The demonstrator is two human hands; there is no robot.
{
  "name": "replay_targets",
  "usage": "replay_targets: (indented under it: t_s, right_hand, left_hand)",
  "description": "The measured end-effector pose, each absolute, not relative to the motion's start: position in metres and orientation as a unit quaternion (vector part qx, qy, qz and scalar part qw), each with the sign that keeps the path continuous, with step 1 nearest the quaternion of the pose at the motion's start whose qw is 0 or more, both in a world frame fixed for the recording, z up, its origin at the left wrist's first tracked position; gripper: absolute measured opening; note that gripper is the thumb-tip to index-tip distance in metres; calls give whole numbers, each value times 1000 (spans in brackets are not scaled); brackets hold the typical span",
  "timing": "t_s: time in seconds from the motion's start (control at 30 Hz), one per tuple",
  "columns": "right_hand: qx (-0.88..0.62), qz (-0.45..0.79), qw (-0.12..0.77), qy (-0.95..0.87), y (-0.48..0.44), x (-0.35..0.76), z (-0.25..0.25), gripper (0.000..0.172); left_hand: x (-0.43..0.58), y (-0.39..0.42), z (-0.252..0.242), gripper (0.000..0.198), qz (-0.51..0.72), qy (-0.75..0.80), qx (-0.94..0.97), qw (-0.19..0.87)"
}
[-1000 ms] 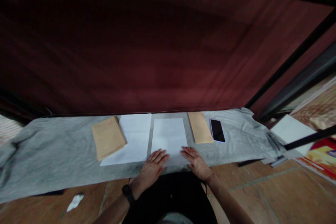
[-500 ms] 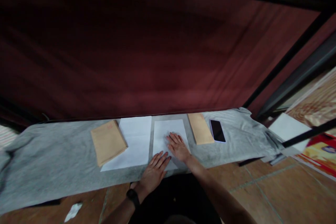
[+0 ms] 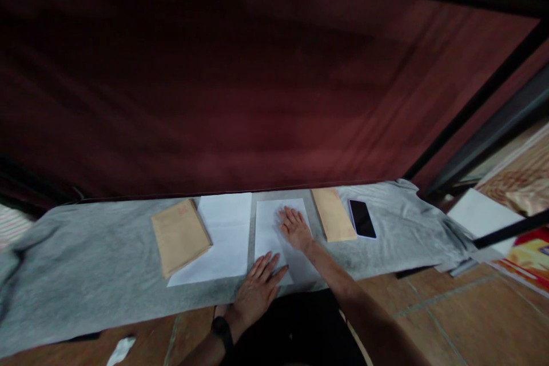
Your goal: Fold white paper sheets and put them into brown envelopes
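A white sheet of paper (image 3: 268, 220) lies flat on the grey cloth (image 3: 107, 263) in front of me. My right hand (image 3: 295, 229) rests on its right half with fingers stretched out. Near the sheet's lower left corner my left hand (image 3: 257, 289) lies flat, fingers spread, a dark watch on its wrist. To the left is another stack or sheet of white paper (image 3: 227, 234), partly covered by brown envelopes (image 3: 180, 237). A narrower brown envelope stack (image 3: 333, 214) lies right of my right hand.
A phone (image 3: 362, 219) with a dark screen lies right of the narrow envelopes. A dark red panel (image 3: 257, 97) rises behind the cloth. At the far right are a white board (image 3: 482, 214) and a red and yellow box (image 3: 532, 257). Scrap paper (image 3: 121, 350) lies on the tiled floor.
My right hand has slid slightly up the sheet, away from me. My left hand stays near the lower corner, its fingers a little more spread. The whole view has shifted slightly.
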State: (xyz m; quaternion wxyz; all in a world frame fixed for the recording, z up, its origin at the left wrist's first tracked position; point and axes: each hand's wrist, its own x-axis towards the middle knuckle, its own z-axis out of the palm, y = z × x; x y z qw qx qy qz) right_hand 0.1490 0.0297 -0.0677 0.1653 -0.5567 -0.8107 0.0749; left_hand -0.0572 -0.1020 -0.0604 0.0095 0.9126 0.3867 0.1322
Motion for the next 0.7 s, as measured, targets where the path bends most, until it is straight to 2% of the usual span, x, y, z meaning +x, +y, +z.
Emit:
replay_targets:
  t_s: [0.13,0.47,0.6,0.7]
  right_hand:
    - [-455,92,157,-872,14,110,-70,47]
    - [-523,134,211,-815,58,138,-54,46]
    - [-480,180,258,-819,27,177,-64,48]
    - [-482,192,266,-813,-23,216,-73,53]
  left_hand:
    - [-57,-103,-62,62,127,392,911,8]
    - [-58,-99,-64,66,120,386,914,23]
    - [-61,-97,-61,70,119,393,910,57]
    - [-65,-93,-60,65,132,395,905,86]
